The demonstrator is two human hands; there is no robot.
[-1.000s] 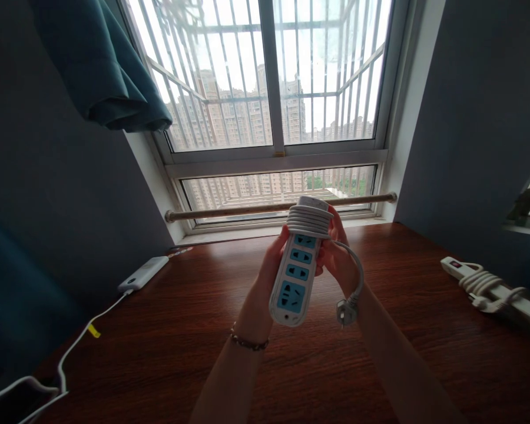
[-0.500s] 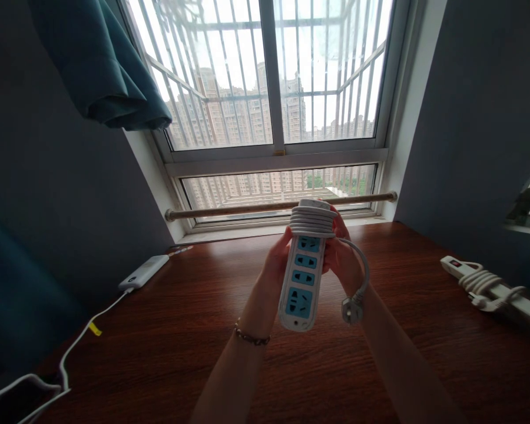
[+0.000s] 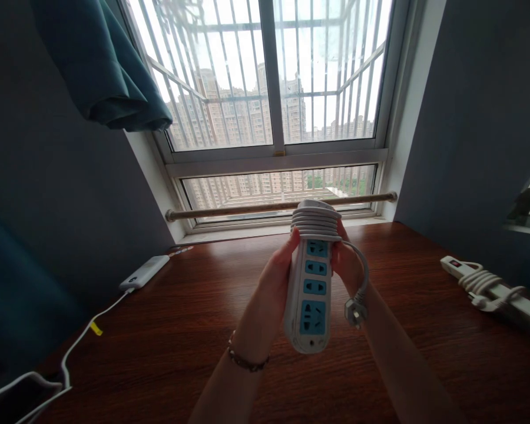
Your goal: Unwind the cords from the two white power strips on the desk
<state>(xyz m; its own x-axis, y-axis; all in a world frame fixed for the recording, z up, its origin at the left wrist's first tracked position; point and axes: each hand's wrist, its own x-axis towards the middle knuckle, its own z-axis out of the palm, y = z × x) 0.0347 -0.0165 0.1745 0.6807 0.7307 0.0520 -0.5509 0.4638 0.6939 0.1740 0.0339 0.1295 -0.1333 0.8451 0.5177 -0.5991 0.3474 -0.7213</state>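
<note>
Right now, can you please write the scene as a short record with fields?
Left hand: grips the left side of the power strip
Right hand: grips its right side
Cord: wound around the strip's top end
Plug: hangs free below the right hand
Table: dark wood, under the hands
Second strip: lies at right, cord wrapped
Power bank: lies at left, cable attached

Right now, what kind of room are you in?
Probably a flat high up in a city. The barred window shows tower blocks outside, a curtain hangs beside it, and a wooden desk sits below. Both hands hold a power strip.
</note>
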